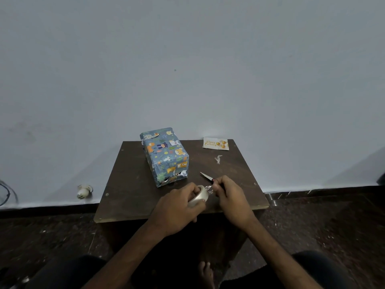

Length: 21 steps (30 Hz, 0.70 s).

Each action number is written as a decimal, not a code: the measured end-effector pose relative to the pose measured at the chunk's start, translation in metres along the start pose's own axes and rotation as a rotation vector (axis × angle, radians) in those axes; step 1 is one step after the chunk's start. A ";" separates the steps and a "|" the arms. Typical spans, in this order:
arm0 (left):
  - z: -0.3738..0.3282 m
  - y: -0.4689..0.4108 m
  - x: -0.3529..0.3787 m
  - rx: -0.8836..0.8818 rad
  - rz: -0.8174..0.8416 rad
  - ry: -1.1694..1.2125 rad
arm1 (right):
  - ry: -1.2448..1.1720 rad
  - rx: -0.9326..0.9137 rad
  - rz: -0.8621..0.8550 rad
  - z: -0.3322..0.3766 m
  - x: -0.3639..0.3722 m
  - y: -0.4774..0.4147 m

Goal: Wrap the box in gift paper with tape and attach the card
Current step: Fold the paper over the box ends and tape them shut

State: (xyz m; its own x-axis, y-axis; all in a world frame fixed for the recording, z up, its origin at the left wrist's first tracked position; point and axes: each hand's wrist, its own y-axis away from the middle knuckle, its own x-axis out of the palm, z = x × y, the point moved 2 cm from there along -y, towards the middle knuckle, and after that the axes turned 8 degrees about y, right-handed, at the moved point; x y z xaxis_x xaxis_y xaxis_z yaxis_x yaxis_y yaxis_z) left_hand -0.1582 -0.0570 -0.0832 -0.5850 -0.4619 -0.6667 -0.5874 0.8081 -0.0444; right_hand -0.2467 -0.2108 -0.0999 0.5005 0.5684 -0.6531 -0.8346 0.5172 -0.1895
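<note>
Centrally, near edge of the bench [133,184]: the left hand [179,205] grips the tape roll [199,197], fingers curled round its rim, so that the roll stays put while a length is drawn off. The right hand [231,195], just right of the roll, pinches the free tape end [209,189] and also holds a blade [206,176] whose tip points far-left; whether it is scissors or a knife cannot be told. Keeping the cutter in the pulling hand probably allows the strip to be severed without setting anything down.

The box [166,157] lies left of centre, already covered in animal-print paper, long axis running near to far. Its near end faces the hands and shows crumpled silver folds, which suggests that this end is not yet sealed and is the likely target of the strip.

The card [216,143] rests at the far right corner, well apart from the box and not yet attached. A tape scrap [218,159] lies between card and blade.
</note>
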 end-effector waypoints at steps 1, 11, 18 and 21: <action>0.001 0.000 -0.002 -0.006 0.015 -0.001 | -0.044 0.023 0.029 -0.001 -0.002 -0.002; 0.000 0.001 -0.004 -0.022 -0.008 0.008 | -0.423 0.113 0.226 0.004 -0.007 0.002; 0.001 -0.001 0.002 0.009 -0.063 0.044 | -0.293 -0.012 0.227 0.002 -0.008 0.000; -0.001 -0.001 0.003 0.029 -0.007 -0.049 | -0.108 -0.097 0.180 0.003 -0.011 -0.002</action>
State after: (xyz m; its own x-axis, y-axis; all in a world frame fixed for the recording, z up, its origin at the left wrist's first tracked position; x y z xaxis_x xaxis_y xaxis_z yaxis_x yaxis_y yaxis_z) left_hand -0.1600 -0.0596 -0.0840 -0.5523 -0.4501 -0.7017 -0.5745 0.8154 -0.0708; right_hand -0.2498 -0.2158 -0.0899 0.3588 0.7137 -0.6016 -0.9282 0.3405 -0.1498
